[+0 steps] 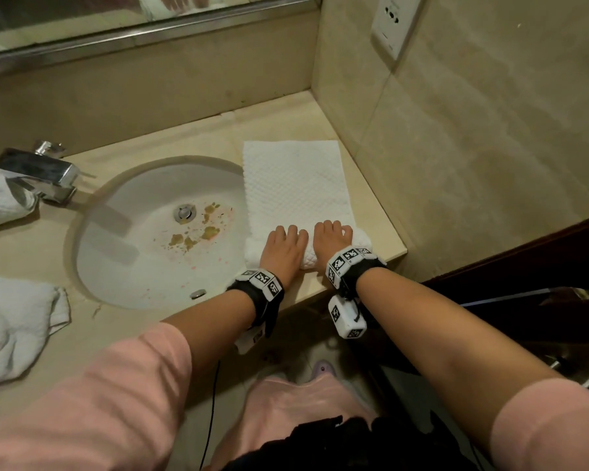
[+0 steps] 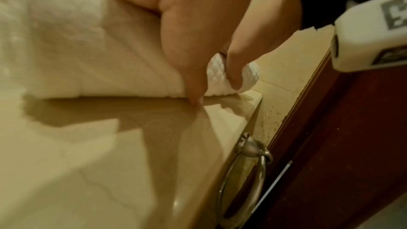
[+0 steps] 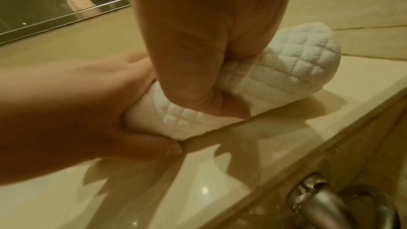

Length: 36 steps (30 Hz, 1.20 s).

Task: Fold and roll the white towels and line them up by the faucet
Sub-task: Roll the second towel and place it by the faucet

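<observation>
A white quilted towel (image 1: pixel 293 185) lies as a long folded strip on the counter, to the right of the sink. Its near end is rolled up (image 3: pixel 297 62) at the counter's front edge. My left hand (image 1: pixel 283 248) and right hand (image 1: pixel 334 237) sit side by side on this roll, fingers curled over the top. In the wrist views both thumbs press the roll's near side: the left thumb (image 2: pixel 187 76) and the right thumb (image 3: pixel 215 97). A rolled white towel (image 1: pixel 0 202) lies beside the chrome faucet (image 1: pixel 38 175) at far left. A crumpled white towel (image 1: pixel 14 321) lies at the front left.
The stained sink basin (image 1: pixel 157 232) is just left of the strip. A tiled wall (image 1: pixel 456 130) with a socket (image 1: pixel 393 25) closes off the counter on the right, and a mirror (image 1: pixel 116 15) runs behind. A metal towel ring (image 2: pixel 242 180) hangs below the counter front.
</observation>
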{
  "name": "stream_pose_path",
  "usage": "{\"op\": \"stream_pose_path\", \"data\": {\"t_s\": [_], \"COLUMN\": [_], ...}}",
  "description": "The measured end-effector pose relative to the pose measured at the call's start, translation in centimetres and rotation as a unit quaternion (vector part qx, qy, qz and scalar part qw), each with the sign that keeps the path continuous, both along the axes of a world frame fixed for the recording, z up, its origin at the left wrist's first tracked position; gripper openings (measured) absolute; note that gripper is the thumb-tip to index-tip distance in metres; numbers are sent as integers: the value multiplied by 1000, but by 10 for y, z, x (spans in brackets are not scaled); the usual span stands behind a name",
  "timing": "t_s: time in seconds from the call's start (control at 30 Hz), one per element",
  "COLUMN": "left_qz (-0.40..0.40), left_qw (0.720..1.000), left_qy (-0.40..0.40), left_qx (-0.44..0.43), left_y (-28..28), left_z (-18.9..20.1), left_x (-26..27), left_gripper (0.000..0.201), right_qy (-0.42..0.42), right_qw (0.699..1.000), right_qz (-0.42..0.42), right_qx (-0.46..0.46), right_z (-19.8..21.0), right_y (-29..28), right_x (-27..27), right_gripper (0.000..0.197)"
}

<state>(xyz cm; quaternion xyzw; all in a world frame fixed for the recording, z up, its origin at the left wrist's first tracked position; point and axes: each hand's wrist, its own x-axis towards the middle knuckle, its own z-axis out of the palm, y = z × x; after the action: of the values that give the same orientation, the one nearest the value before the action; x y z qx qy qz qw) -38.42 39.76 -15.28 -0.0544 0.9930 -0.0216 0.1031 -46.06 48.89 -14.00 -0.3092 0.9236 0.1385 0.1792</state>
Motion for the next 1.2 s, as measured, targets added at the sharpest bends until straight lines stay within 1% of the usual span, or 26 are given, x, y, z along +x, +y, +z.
{"op": "stream_pose_path", "data": {"t_s": [0.1,0.17,0.23,0.27,0.37,0.47,0.6,0.7,0.77,0.83,0.9,0.97,1.03,1.1,1.13,1.17,1.2], "left_qz": [-29,-35,-62,-68,-75,-76,-72,-71,-68,-69,-61,-49,-24,-17,-7,5,10], "left_qw": [1000,998,995,993,989,984,980,980,981,984,991,995,996,999,999,999,999], "left_qy": [-8,-53,-57,-61,-82,-115,-127,-129,-129,-120,-98,-88,-85,-36,-39,-48,-48], "left_qx": [0,30,59,71,102,114,132,133,130,109,71,21,11,3,11,5,8], "left_y": [-5,-9,-17,-19,-25,-30,-34,-33,-34,-33,-29,-23,-16,-8,-5,-4,-5], "left_z": [1,2,1,3,5,6,4,7,8,10,12,16,18,15,16,13,9], "left_x": [-9,-16,-23,-25,-31,-39,-44,-43,-43,-42,-38,-34,-31,-29,-30,-31,-34], "left_gripper": [37,50,64,67,72,76,79,79,79,80,78,74,66,45,35,32,34], "right_qy": [-12,-12,-11,-11,-14,-19,-14,-12,-19,-22,-28,-33,-63,-94,-100,-102,-104], "right_qw": [1000,1000,1000,1000,1000,1000,1000,999,999,999,999,999,997,995,994,994,993], "right_qz": [-11,-13,-15,-17,-22,-20,-21,-24,-22,-23,-23,-10,10,17,22,28,35], "right_qx": [5,1,-5,-10,-17,-3,15,19,21,18,16,18,33,31,28,28,33], "right_z": [1,1,1,1,2,5,4,5,6,8,7,9,13,16,18,19,19], "right_y": [-1,0,1,2,3,-1,-6,-8,-10,-13,-15,-17,-17,-17,-16,-16,-15], "right_x": [-3,-3,-1,0,-1,-4,-7,-7,-11,-15,-18,-23,-29,-35,-37,-38,-40], "right_gripper": [71,75,77,76,75,80,81,73,62,47,38,40,51,60,63,65,69]}}
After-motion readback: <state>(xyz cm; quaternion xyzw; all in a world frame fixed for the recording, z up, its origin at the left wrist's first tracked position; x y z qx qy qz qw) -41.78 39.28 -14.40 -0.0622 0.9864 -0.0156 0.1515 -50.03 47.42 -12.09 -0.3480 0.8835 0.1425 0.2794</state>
